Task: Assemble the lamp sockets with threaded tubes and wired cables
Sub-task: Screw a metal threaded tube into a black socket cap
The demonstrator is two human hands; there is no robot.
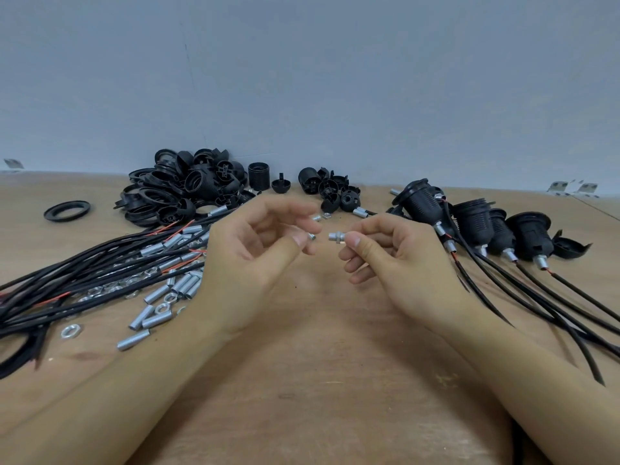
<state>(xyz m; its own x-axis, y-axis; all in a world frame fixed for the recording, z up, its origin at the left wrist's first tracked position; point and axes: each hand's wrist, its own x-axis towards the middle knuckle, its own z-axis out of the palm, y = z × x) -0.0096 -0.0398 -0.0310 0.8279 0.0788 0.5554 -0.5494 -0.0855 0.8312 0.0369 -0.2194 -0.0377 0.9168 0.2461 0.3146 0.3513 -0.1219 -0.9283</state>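
the right hand [385, 250] pinches a short silvery threaded metal tube [336, 236] between thumb and forefinger, the tube lying level above the table with a nut-like collar around its middle and its free end pointing toward the left hand [258, 243]. the left hand sits just beside that tube, not touching it, fingers loosely curled; a tiny silvery metal piece [311, 236] shows at its thumb tip, but whether the thumb actually grips it cannot be told. both hands hover over the bare brown wooden tabletop [318, 380], matte and lightly scuffed. to the left of the held tube lies a bundle of smooth black round cables [84, 276] with thin red wire ends, some already carrying ribbed tubes, and among and in front of them a scatter of loose silvery threaded tubes [157, 307] and flat hexagonal metal nuts [71, 331]. beyond the tube, against the pale grey wall [302, 78], sits a heap of glossy black plastic socket shells, caps and rings [181, 189], with one flat black plastic ring [67, 210] lying apart at its left. to the right of the tube lie several finished black ribbed lamp sockets [476, 226], each with a metal tube and black cable trailing toward the near edge.
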